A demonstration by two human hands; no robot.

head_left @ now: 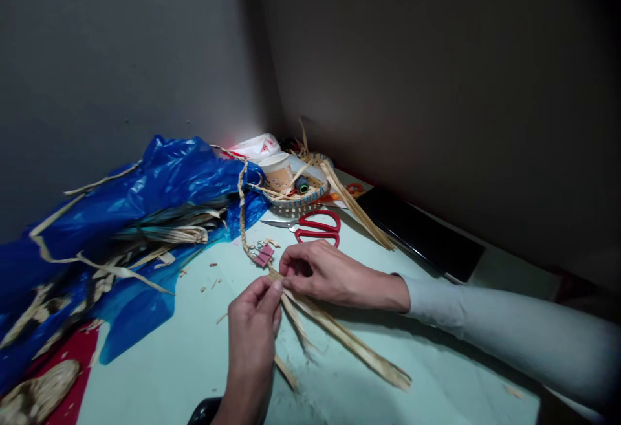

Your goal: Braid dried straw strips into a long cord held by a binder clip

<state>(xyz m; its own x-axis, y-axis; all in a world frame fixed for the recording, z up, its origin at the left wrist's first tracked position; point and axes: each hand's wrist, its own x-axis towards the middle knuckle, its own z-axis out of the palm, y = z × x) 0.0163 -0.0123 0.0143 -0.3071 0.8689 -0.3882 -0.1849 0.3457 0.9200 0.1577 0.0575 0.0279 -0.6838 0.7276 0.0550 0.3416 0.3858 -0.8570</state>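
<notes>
A braid of dried plant strips [242, 211] runs down from the blue bag's edge to a pink binder clip [264, 255] clamped on it. Just below the clip, my left hand [257, 315] pinches the loose strips between thumb and fingers. My right hand [323, 274] is closed on the same strips close beside it, fingertips nearly meeting the left thumb. One long pale strip [359, 347] trails to the lower right from under my right hand. Shorter strip ends [297, 325] hang below my left thumb. Red-handled scissors [317, 226] lie just beyond my right hand.
A blue plastic bag [179, 166] with bundled dried strips [184, 234] covers the left side. Behind stand a round basket [295, 205] and a paper cup [276, 171]. A black flat device [422, 234] lies right. A coiled braided piece [43, 389] sits on red cloth, lower left.
</notes>
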